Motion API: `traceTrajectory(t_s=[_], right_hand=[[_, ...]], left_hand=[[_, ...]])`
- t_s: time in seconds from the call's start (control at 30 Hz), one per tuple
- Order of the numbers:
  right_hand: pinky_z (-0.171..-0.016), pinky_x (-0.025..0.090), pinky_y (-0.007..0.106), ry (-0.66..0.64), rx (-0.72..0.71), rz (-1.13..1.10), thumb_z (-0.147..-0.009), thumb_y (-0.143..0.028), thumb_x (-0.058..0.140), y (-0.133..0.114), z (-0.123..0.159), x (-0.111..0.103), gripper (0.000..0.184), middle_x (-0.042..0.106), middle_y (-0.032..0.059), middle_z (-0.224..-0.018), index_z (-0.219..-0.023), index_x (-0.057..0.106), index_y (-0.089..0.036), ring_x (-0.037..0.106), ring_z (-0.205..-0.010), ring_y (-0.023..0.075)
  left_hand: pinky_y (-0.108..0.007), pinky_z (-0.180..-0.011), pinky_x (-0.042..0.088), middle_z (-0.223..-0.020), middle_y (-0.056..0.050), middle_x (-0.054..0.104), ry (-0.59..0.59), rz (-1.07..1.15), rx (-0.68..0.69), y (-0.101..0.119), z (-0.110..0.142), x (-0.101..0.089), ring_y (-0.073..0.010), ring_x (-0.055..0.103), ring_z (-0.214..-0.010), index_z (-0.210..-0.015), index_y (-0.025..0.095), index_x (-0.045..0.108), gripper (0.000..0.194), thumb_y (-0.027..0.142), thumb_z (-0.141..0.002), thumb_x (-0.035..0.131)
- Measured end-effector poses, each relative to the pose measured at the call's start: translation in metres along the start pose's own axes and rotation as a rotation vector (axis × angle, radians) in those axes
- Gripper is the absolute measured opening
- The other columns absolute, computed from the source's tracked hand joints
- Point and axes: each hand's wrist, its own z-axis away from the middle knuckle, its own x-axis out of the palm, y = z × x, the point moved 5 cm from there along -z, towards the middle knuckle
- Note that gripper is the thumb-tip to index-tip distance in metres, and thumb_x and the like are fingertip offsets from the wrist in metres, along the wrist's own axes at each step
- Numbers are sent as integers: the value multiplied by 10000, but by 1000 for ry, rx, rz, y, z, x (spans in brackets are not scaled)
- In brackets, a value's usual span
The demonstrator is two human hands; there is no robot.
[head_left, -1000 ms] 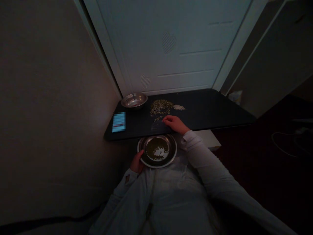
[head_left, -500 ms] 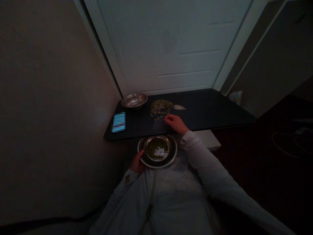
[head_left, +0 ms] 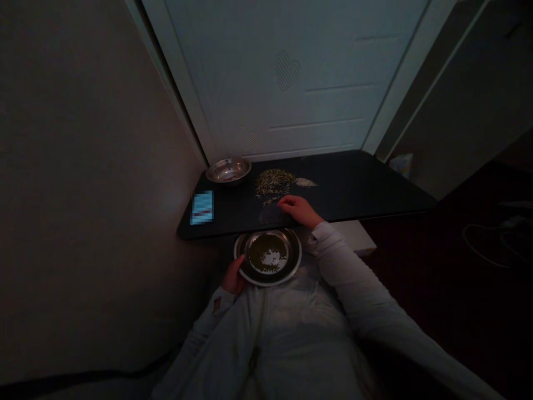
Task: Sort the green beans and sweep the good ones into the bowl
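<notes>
My left hand (head_left: 234,276) grips the left rim of a steel bowl (head_left: 296,264), which sits at my lap below the table's front edge. Small green beans (head_left: 259,255) lie in this bowl, with bare metal showing among them. Over the dark table, my right hand (head_left: 300,210) has its fingers pinched together near the front edge. Whatever is between those fingertips is too small and dim to make out. Just beyond them lies a spread pile of mixed green and pale beans or grains (head_left: 275,182). A smaller pale heap (head_left: 305,182) is to its right.
Another steel bowl (head_left: 229,171) stands at the table's back left corner. A blurred blue rectangle (head_left: 202,208) lies in front of it. The black table (head_left: 358,183) meets a white door (head_left: 328,66). A white box (head_left: 356,236) is under the table's edge.
My right hand has shifted very slightly to the left, its fingers still pinched. The left hand and the bowl of green beans have stayed in place.
</notes>
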Motion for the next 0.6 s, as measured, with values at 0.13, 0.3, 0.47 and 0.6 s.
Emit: traceTrajectory(t_s=[0.13,0.3,0.47,0.6], right_hand=[[-574,341,221,13,5,-10,-670,-305,469,3,-1,-1,193,537,-23,-584,-706,576,-149,473,-571,96],[-568,336,219,1,-5,16,-668,-307,472,5,-2,1,189,538,-24,-577,-694,576,-152,472,-571,96],[-557,325,215,8,15,0,-661,-296,469,1,0,0,179,522,-30,-563,-680,568,-148,458,-557,91],[-545,321,213,14,21,-8,-656,-298,471,1,0,-1,174,512,-34,-547,-663,562,-149,449,-543,89]], left_hand=[[-325,-932,363,-747,-43,701,27,2,-57,0,4,4,-230,508,-1053,-684,162,648,138,277,-631,593],[-326,-936,361,-777,-56,700,11,9,-49,2,8,9,-232,499,-1064,-719,149,651,164,274,-645,575],[-313,-943,354,-786,-43,700,38,11,-42,2,9,9,-216,501,-1063,-713,147,655,150,248,-664,556],[-349,-934,364,-759,-45,702,38,-11,-48,2,7,8,-231,514,-1046,-693,159,656,142,248,-669,548]])
